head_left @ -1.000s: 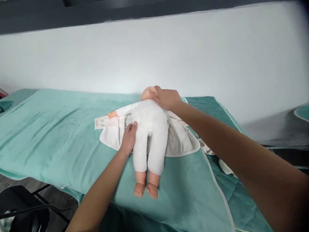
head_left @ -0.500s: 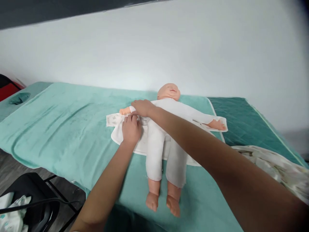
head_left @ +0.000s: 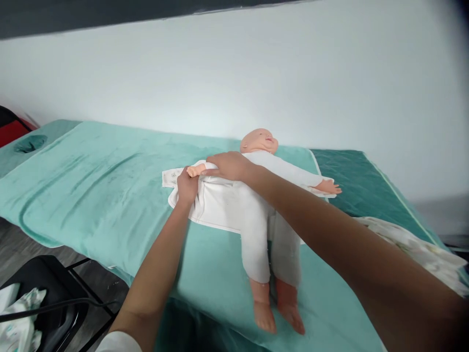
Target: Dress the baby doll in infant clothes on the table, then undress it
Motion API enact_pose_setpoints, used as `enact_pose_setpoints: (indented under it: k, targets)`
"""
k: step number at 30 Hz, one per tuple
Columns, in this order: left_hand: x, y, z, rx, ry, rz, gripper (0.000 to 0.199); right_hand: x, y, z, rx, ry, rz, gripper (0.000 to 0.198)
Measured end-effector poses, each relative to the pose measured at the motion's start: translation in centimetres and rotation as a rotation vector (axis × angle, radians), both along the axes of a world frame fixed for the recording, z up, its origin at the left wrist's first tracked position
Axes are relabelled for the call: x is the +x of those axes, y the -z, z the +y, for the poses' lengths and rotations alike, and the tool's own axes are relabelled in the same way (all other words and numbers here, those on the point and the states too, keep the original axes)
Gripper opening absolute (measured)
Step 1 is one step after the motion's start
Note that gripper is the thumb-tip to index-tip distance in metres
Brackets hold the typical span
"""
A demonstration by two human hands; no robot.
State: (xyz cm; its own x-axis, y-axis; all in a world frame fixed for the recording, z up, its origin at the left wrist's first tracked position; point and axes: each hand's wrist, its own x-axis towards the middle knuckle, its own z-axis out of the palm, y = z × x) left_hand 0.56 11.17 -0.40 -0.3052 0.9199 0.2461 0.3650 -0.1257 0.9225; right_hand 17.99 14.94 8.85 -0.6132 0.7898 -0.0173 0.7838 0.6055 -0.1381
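Note:
A baby doll point(head_left: 256, 244) in a white body covering lies on its back, head toward the wall, on a spread white baby shirt point(head_left: 220, 208). My right hand point(head_left: 232, 166) reaches across the torso and grips the doll's arm on the left side, near the forearm. Just below the doll's small hand point(head_left: 196, 170), my left hand point(head_left: 188, 187) is closed on the shirt by its sleeve opening; its fingertips are partly hidden. One printed sleeve end point(head_left: 170, 177) sticks out to the left. The doll's other arm point(head_left: 326, 186) stretches right, lying over the other sleeve.
A light green sheet point(head_left: 91, 186) covers the padded table, with a darker green part point(head_left: 344, 171) at right. Patterned cloth point(head_left: 410, 244) lies near my right arm. A black chair point(head_left: 51, 274) holding diapers stands lower left. A white wall point(head_left: 234, 78) closes off the back.
My left hand has moved up and left to beside the doll's hand. My right hand has shifted slightly right. The doll's body has turned, its legs swinging right and its head tilting.

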Motion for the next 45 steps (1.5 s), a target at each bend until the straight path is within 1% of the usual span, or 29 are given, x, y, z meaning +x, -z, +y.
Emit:
enact_pose_setpoints:
  k: [2,6,9,12,15,18,21,24,26,27,29,31,33,34,37,39,42,45]
  targets:
    - [-0.2,0.1,0.1,0.039,0.016,-0.084,0.01,0.1,-0.2,-0.5,-0.014,0.014,-0.017,0.052]
    - [-0.4,0.3,0.4,0.052,0.035,-0.306,0.002,0.1,-0.4,-0.7,-0.034,0.045,-0.066,0.055]
    - [-0.2,0.3,0.4,0.072,0.015,-0.448,0.005,0.2,-0.3,-0.7,-0.03,0.048,-0.093,0.06]
    - [0.0,0.3,0.3,0.103,-0.024,-0.501,0.01,0.3,-0.1,-0.6,-0.024,0.053,-0.1,0.06]
    - [0.1,0.3,0.2,0.127,-0.06,-0.498,0.015,0.4,0.4,-0.3,-0.015,0.054,-0.094,0.057]
    - [0.2,0.3,-0.1,0.139,-0.082,-0.417,0.016,0.3,1.1,0.0,0.008,0.044,-0.127,0.057]
    - [0.7,0.1,-0.6,0.123,-0.068,-0.18,0.017,-0.3,1.8,0.0,0.044,0.036,-0.193,0.058]
    - [1.3,-0.2,-1.0,0.077,0.058,0.107,0.017,-1.1,2.3,-0.2,0.101,0.045,-0.217,0.046]
    - [1.5,-0.2,-1.1,0.079,0.133,0.203,0.018,-1.4,2.5,-0.4,0.143,0.06,-0.205,0.038]
    - [1.5,-0.2,-1.0,0.094,0.137,0.214,0.02,-1.4,2.5,-0.5,0.158,0.066,-0.192,0.036]
    - [1.3,-0.1,-0.9,0.134,0.064,0.219,0.02,-1.0,2.4,-0.6,0.173,0.073,-0.156,0.039]
    - [1.0,0.1,-0.7,0.145,-0.065,0.285,0.016,-0.4,2.1,-0.7,0.171,0.089,-0.127,0.043]
    - [0.8,0.2,-0.5,0.094,-0.178,0.4,0.014,0.2,1.9,-0.8,0.159,0.123,-0.123,0.045]
    - [0.8,0.2,-0.5,0.053,-0.212,0.455,0.016,0.3,1.8,-0.8,0.15,0.14,-0.129,0.046]
    - [0.9,0.1,-0.7,-0.046,-0.234,0.54,0.019,0.3,1.9,-0.7,0.135,0.165,-0.154,0.049]
    - [1.1,0.0,-0.8,-0.061,-0.222,0.55,0.012,0.1,2.2,-0.5,0.136,0.17,-0.164,0.05]
    - [1.3,-0.2,-1.0,-0.049,-0.203,0.55,0.001,-0.2,2.9,-0.1,0.159,0.174,-0.161,0.049]
    - [1.4,-0.5,-1.2,0.006,-0.17,0.549,0.003,-0.5,3.5,0.1,0.189,0.186,-0.145,0.049]
